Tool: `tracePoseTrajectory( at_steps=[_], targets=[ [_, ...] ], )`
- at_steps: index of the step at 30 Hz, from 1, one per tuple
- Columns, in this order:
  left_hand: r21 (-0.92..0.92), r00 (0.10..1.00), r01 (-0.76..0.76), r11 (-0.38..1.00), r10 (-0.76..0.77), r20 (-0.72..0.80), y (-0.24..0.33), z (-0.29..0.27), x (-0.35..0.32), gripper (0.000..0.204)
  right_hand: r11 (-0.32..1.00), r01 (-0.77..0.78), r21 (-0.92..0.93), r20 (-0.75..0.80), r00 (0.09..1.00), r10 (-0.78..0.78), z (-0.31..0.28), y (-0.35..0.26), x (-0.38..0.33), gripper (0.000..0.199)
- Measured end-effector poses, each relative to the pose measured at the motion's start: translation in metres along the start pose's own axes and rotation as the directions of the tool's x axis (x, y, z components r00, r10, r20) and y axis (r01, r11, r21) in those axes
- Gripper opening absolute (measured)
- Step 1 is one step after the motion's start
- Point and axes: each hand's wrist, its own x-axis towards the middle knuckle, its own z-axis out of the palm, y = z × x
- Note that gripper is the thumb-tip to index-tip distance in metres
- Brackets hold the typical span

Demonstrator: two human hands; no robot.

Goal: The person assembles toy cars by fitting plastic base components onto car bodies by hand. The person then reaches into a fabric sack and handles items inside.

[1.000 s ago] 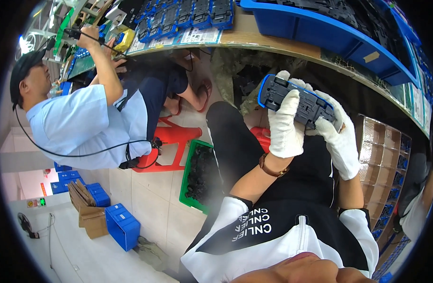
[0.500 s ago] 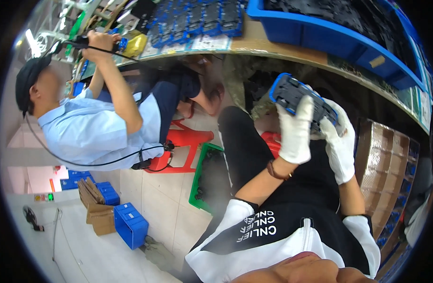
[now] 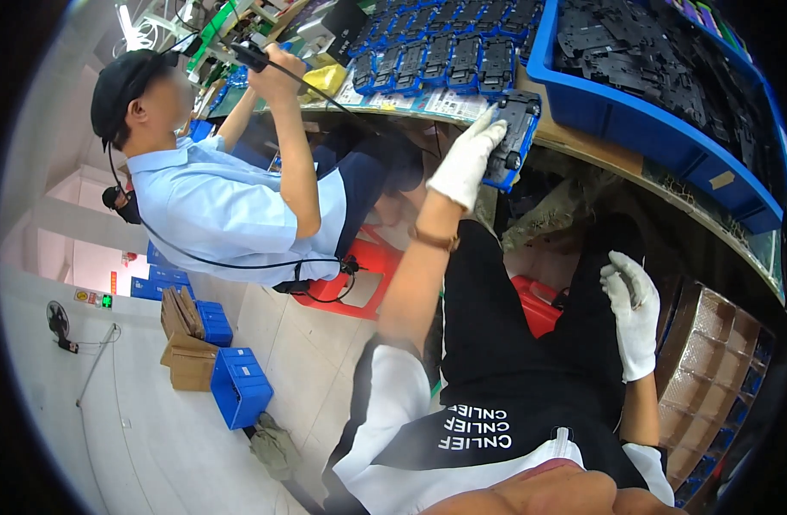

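My gloved left hand grips a blue toy car body with a black underside by its side. It holds the piece tilted at the bench's front edge, underside showing, just below rows of similar blue-and-black pieces. Apart from it, my gloved right hand hovers near my right thigh, its fingers loosely bent and somewhat apart. Nothing plainly shows in that hand, though part of the palm is hidden.
A large blue bin of black plastic parts stands on the bench at right. Below lies a compartmented brown carton. At left, a co-worker in a light blue shirt sits on a red stool. Blue crates stand on the floor.
My left hand has carried the toy car body up and left toward the bench rows. My right hand has let go of it and dropped lower. The view has shifted.
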Motion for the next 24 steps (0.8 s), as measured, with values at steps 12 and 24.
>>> tracePoseTrajectory(
  at_steps=[12,24],
  targets=[
    [-0.028,0.959,0.224,0.974,-0.216,0.182,0.015,0.015,0.066,0.039,0.99,-0.106,-0.09,0.006,0.994,0.107,-0.01,0.028,-0.009,0.024],
    [-0.033,0.974,0.215,0.976,-0.217,-0.063,0.027,0.004,0.08,0.032,0.91,0.048,-0.411,0.059,0.998,-0.026,-0.011,0.035,-0.009,0.015]
  ],
)
